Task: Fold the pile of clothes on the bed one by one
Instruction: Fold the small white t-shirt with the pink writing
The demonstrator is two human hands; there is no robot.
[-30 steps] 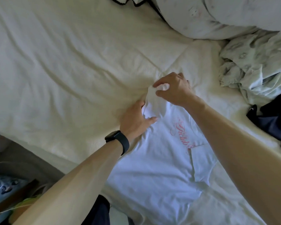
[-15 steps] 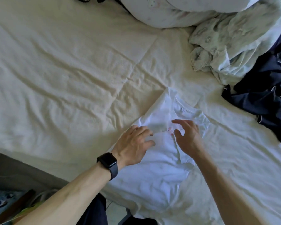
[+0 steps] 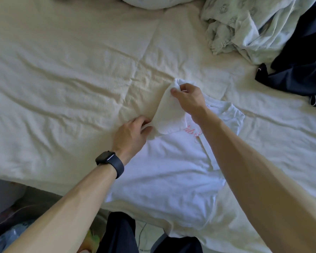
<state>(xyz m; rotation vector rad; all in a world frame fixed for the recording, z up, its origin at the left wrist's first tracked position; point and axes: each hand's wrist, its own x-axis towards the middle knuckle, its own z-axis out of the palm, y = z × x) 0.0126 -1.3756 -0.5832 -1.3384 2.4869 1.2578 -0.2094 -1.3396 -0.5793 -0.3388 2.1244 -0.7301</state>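
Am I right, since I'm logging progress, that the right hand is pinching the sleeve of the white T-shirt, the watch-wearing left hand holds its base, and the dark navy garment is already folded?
Not quite. In the head view the dark navy garment lies crumpled, unfolded. The right hand does pinch the white T-shirt sleeve, and the left hand holds its base.

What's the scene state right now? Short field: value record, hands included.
surface: bed, cream cover, creased
item in work: white T-shirt with pink script, lying flat, one side already folded in
left hand: left hand pinches the lower end of the sleeve fold
right hand: right hand pinches the upper end of the sleeve, lifted off the bed
wrist: dark watch on the left arm
unfolded pile: pale green garment and navy garment, upper right
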